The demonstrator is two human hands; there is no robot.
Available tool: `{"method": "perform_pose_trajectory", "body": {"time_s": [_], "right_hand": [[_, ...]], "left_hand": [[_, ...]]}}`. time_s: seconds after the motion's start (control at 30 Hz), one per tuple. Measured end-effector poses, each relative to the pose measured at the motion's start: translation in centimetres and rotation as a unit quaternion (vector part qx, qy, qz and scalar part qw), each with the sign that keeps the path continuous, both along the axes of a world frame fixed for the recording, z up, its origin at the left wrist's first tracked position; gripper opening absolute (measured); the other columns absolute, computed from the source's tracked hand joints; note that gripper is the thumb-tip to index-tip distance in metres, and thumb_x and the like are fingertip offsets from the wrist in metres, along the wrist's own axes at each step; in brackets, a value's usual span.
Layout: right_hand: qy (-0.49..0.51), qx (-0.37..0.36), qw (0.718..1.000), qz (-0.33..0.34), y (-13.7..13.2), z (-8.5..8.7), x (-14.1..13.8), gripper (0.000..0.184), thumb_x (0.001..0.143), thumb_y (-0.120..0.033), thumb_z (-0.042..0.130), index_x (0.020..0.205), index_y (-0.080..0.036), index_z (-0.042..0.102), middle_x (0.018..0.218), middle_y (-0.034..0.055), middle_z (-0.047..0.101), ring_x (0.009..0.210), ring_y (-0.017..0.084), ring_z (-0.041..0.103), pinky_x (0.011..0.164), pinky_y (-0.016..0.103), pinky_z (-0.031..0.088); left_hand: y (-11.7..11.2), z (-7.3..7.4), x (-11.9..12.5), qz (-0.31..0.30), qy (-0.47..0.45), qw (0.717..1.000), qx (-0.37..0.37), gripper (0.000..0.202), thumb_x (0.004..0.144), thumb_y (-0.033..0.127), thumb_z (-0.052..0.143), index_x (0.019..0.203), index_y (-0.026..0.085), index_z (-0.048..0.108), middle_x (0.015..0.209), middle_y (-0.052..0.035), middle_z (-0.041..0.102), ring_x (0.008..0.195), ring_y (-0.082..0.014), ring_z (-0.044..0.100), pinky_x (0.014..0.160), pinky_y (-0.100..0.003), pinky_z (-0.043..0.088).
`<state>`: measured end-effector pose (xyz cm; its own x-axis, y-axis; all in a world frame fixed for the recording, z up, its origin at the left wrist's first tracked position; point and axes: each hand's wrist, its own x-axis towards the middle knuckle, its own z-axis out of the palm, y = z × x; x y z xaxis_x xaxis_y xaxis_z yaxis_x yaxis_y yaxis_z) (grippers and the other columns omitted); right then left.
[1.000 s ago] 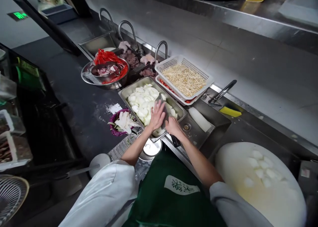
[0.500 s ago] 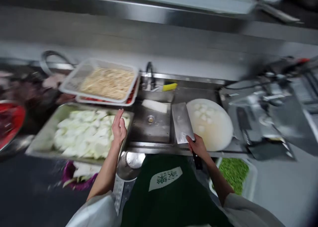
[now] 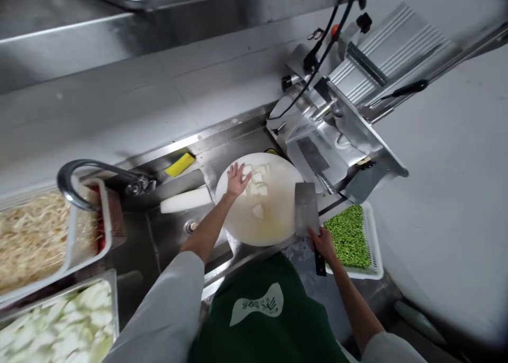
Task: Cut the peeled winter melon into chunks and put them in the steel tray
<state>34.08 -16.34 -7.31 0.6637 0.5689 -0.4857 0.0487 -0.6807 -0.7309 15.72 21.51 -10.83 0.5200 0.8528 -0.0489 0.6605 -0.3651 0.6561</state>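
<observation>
While white chunks dot the board, peas fill a basket.

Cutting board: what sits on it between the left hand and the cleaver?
In the head view, a few white vegetable chunks lie on the cutting board between the left hand and the cleaver; the rest is bare board.

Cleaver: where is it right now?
Head view, right of centre: the cleaver is in the right hand, blade lying at the right edge of the round white cutting board, beside the basket of green pieces.
</observation>
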Motion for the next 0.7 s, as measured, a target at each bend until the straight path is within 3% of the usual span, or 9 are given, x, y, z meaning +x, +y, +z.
{"method": "perform_pose_trajectory", "body": {"time_s": [0.07,0.13,0.2,0.27,0.33,0.4,0.5,0.6,0.7], "right_hand": [[0.005,-0.008,1.0,0.011,1.3,-1.0,1.6,0.055,0.075,-0.079,0.057,0.06,-0.027,0.045,0.039,-0.0006,0.053,0.036,0.017,0.05,0.042,0.028,0.039],[-0.01,-0.029,0.999,0.038,3.0,-1.5,3.4,0.052,0.078,-0.074,0.057,0.061,-0.026,0.046,0.041,-0.0005,0.053,0.039,0.017,0.052,0.044,0.027,0.04],[-0.027,-0.056,0.996,0.068,5.0,-1.8,5.2,0.046,0.082,-0.065,0.058,0.062,-0.025,0.047,0.043,0.0001,0.055,0.043,0.017,0.055,0.048,0.027,0.04],[-0.037,-0.072,0.991,0.102,7.2,-1.9,6.9,0.039,0.086,-0.055,0.06,0.065,-0.024,0.049,0.045,0.0004,0.056,0.047,0.018,0.057,0.051,0.027,0.041],[-0.057,-0.083,0.985,0.139,9.6,-1.7,8.3,0.033,0.088,-0.048,0.062,0.068,-0.023,0.052,0.047,0.0003,0.056,0.05,0.018,0.058,0.054,0.028,0.041],[-0.088,-0.092,0.976,0.176,11.9,-1.5,9.1,0.03,0.087,-0.044,0.066,0.07,-0.022,0.055,0.049,0.0002,0.056,0.054,0.019,0.06,0.057,0.028,0.04],[-0.107,-0.104,0.96,0.238,14.8,-1.1,9.2,0.028,0.086,-0.042,0.072,0.074,-0.021,0.058,0.05,-0.0005,0.057,0.058,0.019,0.062,0.059,0.027,0.04],[-0.079,-0.092,0.951,0.286,16.2,-1.0,7.7,0.029,0.087,-0.044,0.072,0.078,-0.02,0.061,0.048,-0.0017,0.056,0.054,0.018,0.06,0.059,0.027,0.041],[-0.054,-0.052,0.952,0.296,16.3,-1.2,4.8,0.027,0.088,-0.044,0.07,0.08,-0.019,0.063,0.052,-0.001,0.06,0.052,0.017,0.059,0.056,0.026,0.041]], "left_hand": [[0.5,-0.1,2.6,-0.053,0.002,0.998,0.018,0.059,0.096,0.057,0.056,0.144,0.022,0.058,0.165,-0.0136,0.034,0.158,-0.0361,0.017,0.125,-0.063,0.011],[0.5,0.1,3.6,-0.137,0.0,0.99,0.018,0.049,0.098,0.054,0.053,0.135,0.024,0.065,0.161,-0.0099,0.042,0.158,-0.0323,0.021,0.127,-0.06,0.012],[0.1,0.6,3.2,-0.232,-0.003,0.973,0.002,0.044,0.1,0.051,0.049,0.129,0.024,0.07,0.157,-0.0077,0.049,0.156,-0.027,0.028,0.129,-0.053,0.015],[-0.8,1.1,1.4,-0.281,-0.006,0.96,-0.005,0.045,0.1,0.052,0.049,0.13,0.026,0.069,0.156,-0.0067,0.05,0.154,-0.0242,0.032,0.129,-0.047,0.019],[-2.5,1.3,-1.2,-0.255,0.006,0.967,0.019,0.056,0.094,0.059,0.058,0.138,0.026,0.064,0.161,-0.0084,0.042,0.156,-0.0276,0.026,0.13,-0.049,0.018],[-5.0,1.0,-3.6,-0.197,0.042,0.978,0.052,0.082,0.08,0.068,0.071,0.148,0.024,0.056,0.168,-0.0131,0.027,0.159,-0.0373,0.012,0.128,-0.06,0.012],[-8.9,-0.1,-4.9,-0.155,0.086,0.982,0.066,0.101,0.065,0.074,0.082,0.149,0.025,0.054,0.17,-0.0181,0.018,0.157,-0.049,0.001,0.121,-0.073,0.003],[-11.2,-0.8,-2.8,-0.088,0.084,0.99,0.069,0.096,0.066,0.07,0.084,0.148,0.03,0.056,0.17,-0.0169,0.018,0.156,-0.0518,-0.004,0.117,-0.078,0.001],[-11.9,-0.6,0.9,-0.032,0.042,0.996,0.071,0.093,0.066,0.067,0.084,0.148,0.035,0.055,0.17,-0.0144,0.018,0.155,-0.0541,-0.001,0.113,-0.082,0.002]]}}
